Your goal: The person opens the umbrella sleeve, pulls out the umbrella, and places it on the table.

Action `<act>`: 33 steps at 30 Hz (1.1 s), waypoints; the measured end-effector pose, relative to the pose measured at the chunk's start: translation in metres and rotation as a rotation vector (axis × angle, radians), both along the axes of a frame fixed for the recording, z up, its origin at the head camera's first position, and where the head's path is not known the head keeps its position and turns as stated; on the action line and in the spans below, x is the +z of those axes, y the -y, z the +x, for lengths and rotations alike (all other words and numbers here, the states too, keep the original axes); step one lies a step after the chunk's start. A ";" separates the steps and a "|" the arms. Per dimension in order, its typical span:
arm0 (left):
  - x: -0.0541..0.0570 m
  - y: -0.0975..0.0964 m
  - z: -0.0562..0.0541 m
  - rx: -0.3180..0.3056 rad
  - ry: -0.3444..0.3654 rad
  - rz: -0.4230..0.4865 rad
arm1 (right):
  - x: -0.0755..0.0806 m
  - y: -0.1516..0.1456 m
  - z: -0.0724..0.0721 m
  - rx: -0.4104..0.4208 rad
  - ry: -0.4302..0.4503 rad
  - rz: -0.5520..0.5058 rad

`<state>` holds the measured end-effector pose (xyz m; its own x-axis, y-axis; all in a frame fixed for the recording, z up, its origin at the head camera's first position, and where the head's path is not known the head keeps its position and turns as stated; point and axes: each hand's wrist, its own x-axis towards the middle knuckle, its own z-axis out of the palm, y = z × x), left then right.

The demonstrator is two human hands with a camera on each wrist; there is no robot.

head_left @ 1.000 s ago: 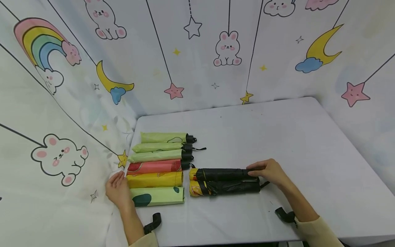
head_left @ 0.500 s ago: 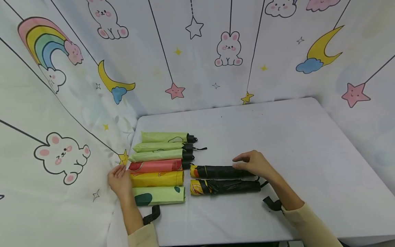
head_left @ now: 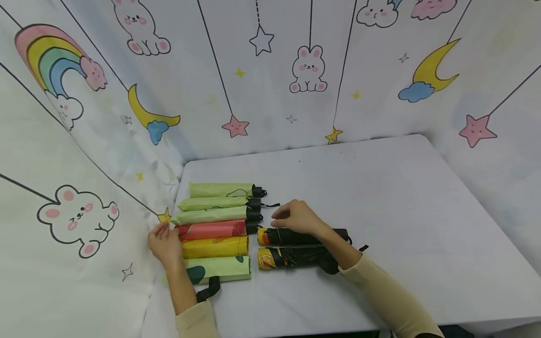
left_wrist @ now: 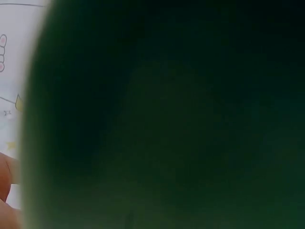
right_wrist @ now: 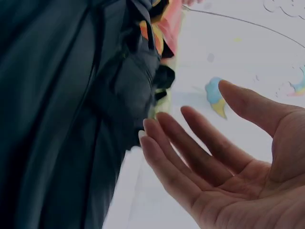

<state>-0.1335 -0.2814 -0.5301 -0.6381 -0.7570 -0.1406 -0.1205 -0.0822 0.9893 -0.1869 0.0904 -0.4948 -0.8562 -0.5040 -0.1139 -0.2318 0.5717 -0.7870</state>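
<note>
Folded umbrellas lie side by side in a column on the table. My left hand [head_left: 166,246] is at the left ends of the red umbrella [head_left: 217,229] and the yellow umbrella [head_left: 215,247], fingertips right at the red one's end. Below lies a pale green umbrella [head_left: 224,266] with dark green spots; a blurred dark green surface [left_wrist: 162,114] fills most of the left wrist view. My right hand [head_left: 297,217], fingers spread and relaxed in the right wrist view, holds nothing over the upper black umbrella [head_left: 283,237]. A second black umbrella [head_left: 291,257] lies below it, partly hidden by my forearm.
Three light green umbrellas, among them the farthest one [head_left: 220,189], lie beyond the red one with black handles pointing right. White cloth [head_left: 380,188] covers the table. A cartoon-printed curtain [head_left: 270,94] stands behind and at the left.
My right hand has left the black umbrella's right end and moved left towards the red umbrella's handle. The two black umbrellas have come slightly apart. My left hand has slid up to the red umbrella's end.
</note>
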 end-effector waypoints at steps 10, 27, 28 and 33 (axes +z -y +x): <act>-0.002 0.001 -0.003 0.024 -0.003 0.015 | -0.011 0.048 0.006 -0.069 0.142 -0.069; -0.021 0.006 0.003 0.023 0.039 0.051 | -0.022 0.073 0.011 -0.119 0.187 0.021; -0.021 0.007 0.003 0.022 0.034 0.051 | -0.023 0.074 0.011 -0.123 0.198 0.010; -0.022 0.007 0.002 0.023 0.025 0.036 | -0.023 0.075 0.010 -0.141 0.290 -0.064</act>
<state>-0.1313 -0.2879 -0.5525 -0.6166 -0.7656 -0.1835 -0.1428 -0.1205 0.9824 -0.1771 0.0155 -0.5181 -0.8547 -0.3969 -0.3346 0.0847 0.5294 -0.8442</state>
